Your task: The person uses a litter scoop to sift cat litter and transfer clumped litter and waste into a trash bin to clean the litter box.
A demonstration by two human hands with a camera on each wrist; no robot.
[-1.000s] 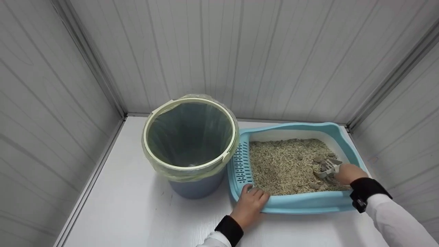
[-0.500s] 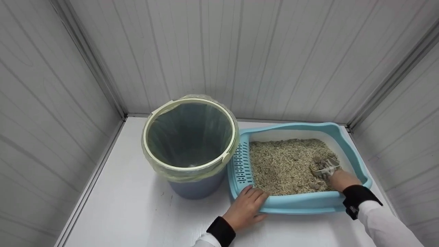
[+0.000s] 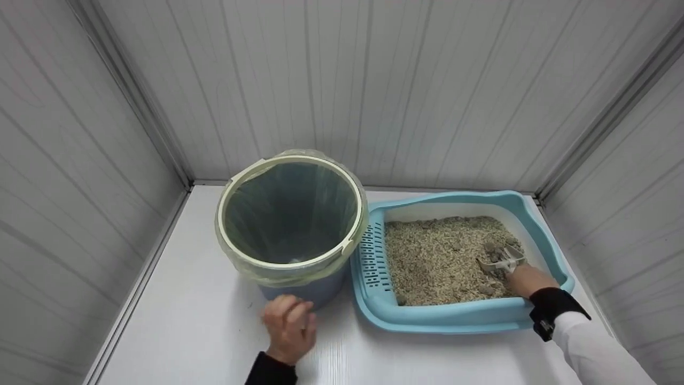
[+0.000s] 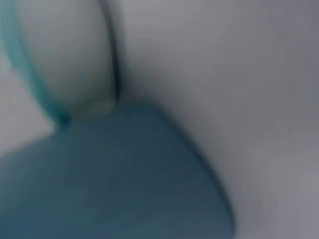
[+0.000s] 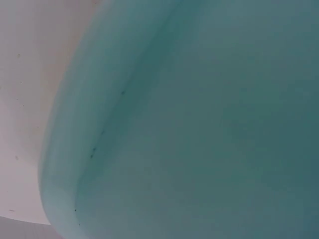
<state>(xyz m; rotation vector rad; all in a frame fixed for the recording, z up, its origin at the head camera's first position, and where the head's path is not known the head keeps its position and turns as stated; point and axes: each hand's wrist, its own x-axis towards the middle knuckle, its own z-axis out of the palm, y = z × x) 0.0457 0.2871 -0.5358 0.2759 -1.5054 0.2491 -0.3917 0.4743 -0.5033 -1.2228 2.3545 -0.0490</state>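
In the head view my right hand (image 3: 530,280) grips the handle of a pale slotted litter scoop (image 3: 505,262). The scoop sits in grey-brown cat litter (image 3: 438,262), with dark clumps in and beside its bowl. A light blue litter box (image 3: 454,319) holds the litter, and its rim (image 5: 75,149) fills much of the right wrist view. My left hand (image 3: 290,329), slightly blurred, is off the box and in front of the bin, its fingers loosely bent around nothing. Neither wrist view shows a hand.
A blue bin (image 3: 304,294) lined with a yellowish bag (image 3: 251,270) stands left of the box, close against its slotted side. The bin's wall (image 4: 124,174) looms in the blurred left wrist view. Grey panel walls (image 3: 342,96) enclose the white table (image 3: 176,299).
My left hand has let go of the litter box's front left rim and moved left to the bin's front. The scoop, in my right hand, has shifted slightly left through the litter.
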